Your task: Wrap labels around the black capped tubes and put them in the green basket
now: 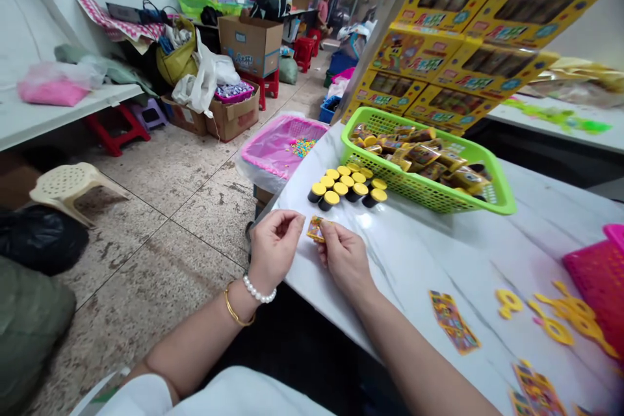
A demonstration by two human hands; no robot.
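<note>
My right hand [344,257] pinches a small yellow printed sticker [314,229] near the marble table's left edge. My left hand [274,246], wearing a pearl and a gold bracelet, is curled right beside it, its fingertips close to the sticker's left end; whether they touch it I cannot tell. Just beyond stand several small black tubs with yellow lids [345,186], next to a green basket [497,200] of wrapped yellow packs.
More stickers [453,322] and yellow plastic pieces [560,318] lie on the table [424,253] at right, by a pink basket [597,279]. Yellow display boxes [463,32] stack behind. A pink tray [283,143] sits left of the table. A person stands by cartons at the back.
</note>
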